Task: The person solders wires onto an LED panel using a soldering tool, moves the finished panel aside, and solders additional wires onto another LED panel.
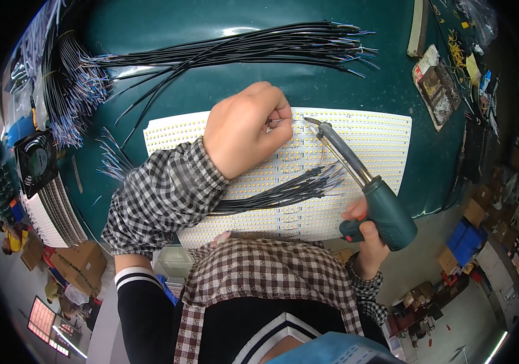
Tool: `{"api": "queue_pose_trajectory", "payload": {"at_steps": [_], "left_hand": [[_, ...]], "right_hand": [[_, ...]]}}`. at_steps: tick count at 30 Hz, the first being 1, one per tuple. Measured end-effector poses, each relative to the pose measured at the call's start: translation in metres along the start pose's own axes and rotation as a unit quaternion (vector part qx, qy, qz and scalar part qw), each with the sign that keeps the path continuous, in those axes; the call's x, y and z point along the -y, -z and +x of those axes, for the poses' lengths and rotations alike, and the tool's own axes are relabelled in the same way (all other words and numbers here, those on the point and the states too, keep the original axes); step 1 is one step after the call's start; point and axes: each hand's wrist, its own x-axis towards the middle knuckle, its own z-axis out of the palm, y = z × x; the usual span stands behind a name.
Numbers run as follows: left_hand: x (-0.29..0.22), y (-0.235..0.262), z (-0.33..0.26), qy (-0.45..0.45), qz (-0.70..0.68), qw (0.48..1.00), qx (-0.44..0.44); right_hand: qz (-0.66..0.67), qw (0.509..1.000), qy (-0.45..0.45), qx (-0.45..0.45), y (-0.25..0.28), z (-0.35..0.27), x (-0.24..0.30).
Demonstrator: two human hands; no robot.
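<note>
A white LED panel (pixel 368 142) with rows of small yellow chips lies in front of me. Over its upper middle, my left hand (pixel 244 130) is closed in a pinch, with a thin wire (pixel 276 121) showing between the fingertips. My right hand (pixel 371 246) grips the handle of a dark green soldering gun (pixel 388 212). The gun's tip points up and left and is at the panel close to the left fingertips; whether it touches cannot be made out. A bunch of black cables (pixel 265 197) lies across the panel below the left hand, its stripped ends toward the right.
Another bundle of black cables (pixel 229 48) lies along the back of the green table (pixel 168 15). More wire bunches (pixel 77 79) hang at the left, above a small black fan (pixel 35 161) and stacked white panels (pixel 56 212). A stained solder tray (pixel 436 88) is at the right.
</note>
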Motion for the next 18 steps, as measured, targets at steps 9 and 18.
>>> {"api": "queue_pose_trajectory", "payload": {"at_steps": [9, 18], "left_hand": [[0.001, 0.000, 0.000, -0.008, 0.004, 1.000, 0.004], [0.002, 0.000, 0.000, -0.008, 0.001, 1.000, 0.007]], "right_hand": [[0.003, 1.000, -0.001, 0.015, 0.002, -0.001, -0.005], [0.007, 1.000, -0.006, -0.001, 0.003, -0.004, -0.009]]}}
